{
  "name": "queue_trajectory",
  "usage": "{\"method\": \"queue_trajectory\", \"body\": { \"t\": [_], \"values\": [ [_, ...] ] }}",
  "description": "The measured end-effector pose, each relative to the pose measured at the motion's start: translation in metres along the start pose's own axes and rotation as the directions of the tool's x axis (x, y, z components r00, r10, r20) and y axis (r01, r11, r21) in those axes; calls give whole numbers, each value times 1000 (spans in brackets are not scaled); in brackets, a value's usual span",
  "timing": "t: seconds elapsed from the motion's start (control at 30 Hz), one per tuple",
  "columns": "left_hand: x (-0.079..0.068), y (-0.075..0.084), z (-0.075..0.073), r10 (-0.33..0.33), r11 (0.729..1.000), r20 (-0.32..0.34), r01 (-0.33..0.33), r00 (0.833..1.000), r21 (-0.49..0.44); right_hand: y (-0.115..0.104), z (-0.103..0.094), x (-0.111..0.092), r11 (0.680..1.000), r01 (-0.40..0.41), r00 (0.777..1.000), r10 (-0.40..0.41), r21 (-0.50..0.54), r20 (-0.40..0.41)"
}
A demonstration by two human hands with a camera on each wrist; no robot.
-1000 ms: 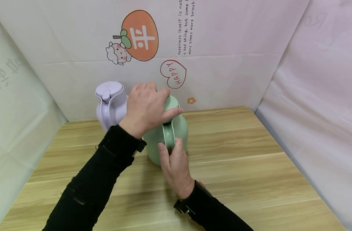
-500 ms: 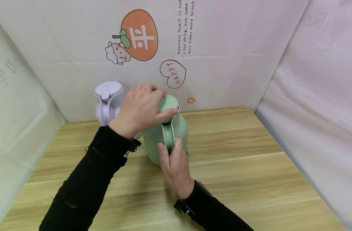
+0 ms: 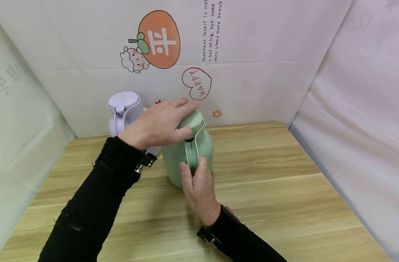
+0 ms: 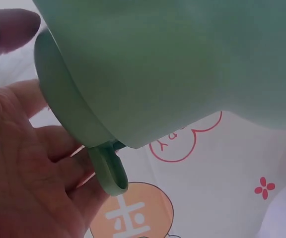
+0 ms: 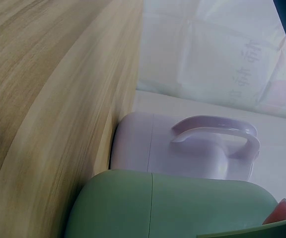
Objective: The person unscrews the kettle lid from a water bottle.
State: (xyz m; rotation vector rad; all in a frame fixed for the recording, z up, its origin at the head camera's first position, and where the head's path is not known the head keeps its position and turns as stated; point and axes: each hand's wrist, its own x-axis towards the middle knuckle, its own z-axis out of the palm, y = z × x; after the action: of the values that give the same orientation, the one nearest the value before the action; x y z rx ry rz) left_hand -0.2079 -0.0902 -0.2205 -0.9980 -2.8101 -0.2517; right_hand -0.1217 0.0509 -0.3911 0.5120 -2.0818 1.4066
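Note:
A green thermos jug [image 3: 204, 149] stands upright on the wooden table, its handle facing the person. My right hand [image 3: 200, 193] grips the lower part of that handle [image 3: 192, 151], thumb on its left side. Over the round green lid [image 3: 193, 122], my left hand [image 3: 156, 122] reaches from the left with fingers loosely extended and the thumb at the lid's near edge. The left wrist view shows the palm [image 4: 19, 163] apart from the lid, the fingers beside it and near a small green tab [image 4: 110, 173] that sticks out from the lid.
A lavender thermos jug [image 3: 124, 100] stands behind and left of the green one, partly hidden by the left hand. Its handle [image 5: 217, 124] shows in the right wrist view. Printed white cloth [image 3: 251, 80] rises behind the wooden table [image 3: 268, 163] and along both sides.
My left hand has shifted left and lower, its thumb drawing back across the lid and its fingers stretching out. My right hand and the green jug have stayed in place.

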Motion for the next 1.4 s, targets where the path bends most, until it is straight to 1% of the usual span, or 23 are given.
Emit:
{"method": "queue_trajectory", "body": {
  "t": [0.13, 0.3, 0.5, 0.77, 1.1, 1.4],
  "values": [
    [2, 0, -1, 3, 1000, 34, -3, 999, -4, 0, 0, 0, 1000, 5, 1000, -5, 3, 5],
    [2, 1, 0, 2, 1000, 52, -2, 999, -12, 1, 0, 0, 1000, 6, 1000, -6, -3, 9],
    [3, 1, 1, 16, 1000, 28, -15, 999, -8, 1, 0, 0, 1000, 2, 1000, -2, -12, 6],
    [4, 3, 2, -2, 1000, -20, 2, 1000, 14, 1, 0, 0, 1000, 7, 1000, -7, -3, 0],
    [2, 7, 2, -80, 997, -43, 81, 996, 16, 2, 0, 0, 1000, 12, 1000, -12, 0, -5],
    [4, 9, 4, -91, 994, -96, 95, 991, 44, 1, 0, -1, 1000, 6, 1000, -6, 2, -3]
  ]
}}
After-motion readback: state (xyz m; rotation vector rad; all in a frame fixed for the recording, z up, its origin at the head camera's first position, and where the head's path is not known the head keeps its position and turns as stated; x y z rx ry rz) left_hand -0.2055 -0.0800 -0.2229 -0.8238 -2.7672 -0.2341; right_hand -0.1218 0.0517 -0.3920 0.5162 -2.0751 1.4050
